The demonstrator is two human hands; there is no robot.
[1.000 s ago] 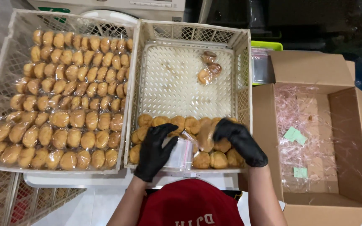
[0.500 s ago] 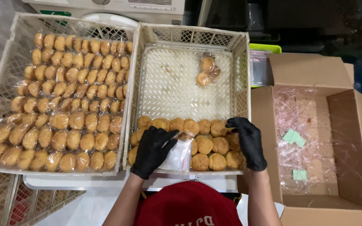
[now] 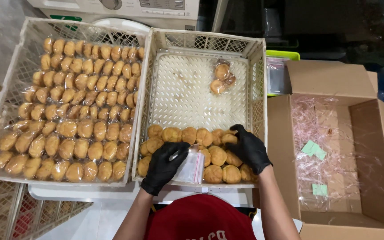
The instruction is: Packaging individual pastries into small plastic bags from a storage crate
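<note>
Far left, a white crate [image 3: 5, 80] sits packed with rows of bagged golden pastries [image 3: 76, 111], and just beside it the middle crate [image 3: 256, 89] carries loose pastries [image 3: 218, 155] along its near edge (one small bagged pair rests alone at the back). The left hand [image 3: 165, 166], black-gloved, pinches a clear plastic bag [image 3: 192, 168] over those pastries, while the right hand [image 3: 249, 149] curls its fingers down around a pastry. Far right stands an open cardboard box [image 3: 361, 129] lined with crinkled clear wrap.

One head-worn camera looks steeply down from just above a red cap [image 3: 199, 220] (bottom centre), close over crates at frame centre and a carton at right.
</note>
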